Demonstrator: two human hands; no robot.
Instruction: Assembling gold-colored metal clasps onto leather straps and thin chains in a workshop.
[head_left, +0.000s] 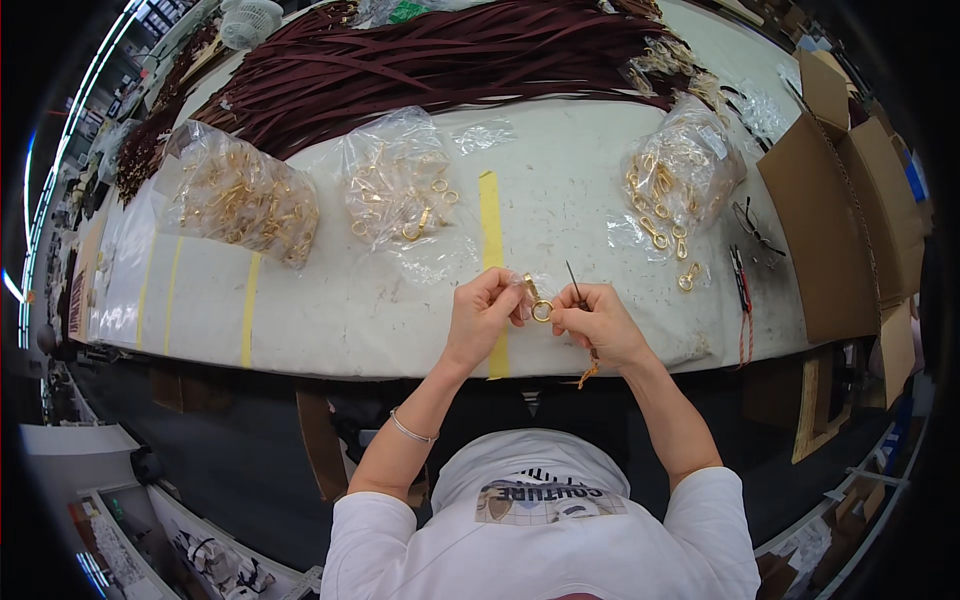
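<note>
Near the table's front edge, beside a yellow tape strip, both my hands meet over a gold snap hook [541, 309] with a round ring. My left hand [487, 312] is closed on the hook's upper part, where some clear plastic film shows. The fingertips of my right hand [606, 322] pinch at the ring's side. That same hand also grips a thin dark pointed tool [574, 280], like an awl, its tip pointing up and away. An orange cord [589, 374] hangs below the right hand.
Clear bags of gold hooks stand at left [245, 200], centre [395, 185] and right [680, 165]. A loose gold hook [688, 277], red-handled pliers [741, 280] and eyeglasses [757, 232] lie at right, near a cardboard box [815, 230]. Dark maroon straps [440, 60] cover the table's far side.
</note>
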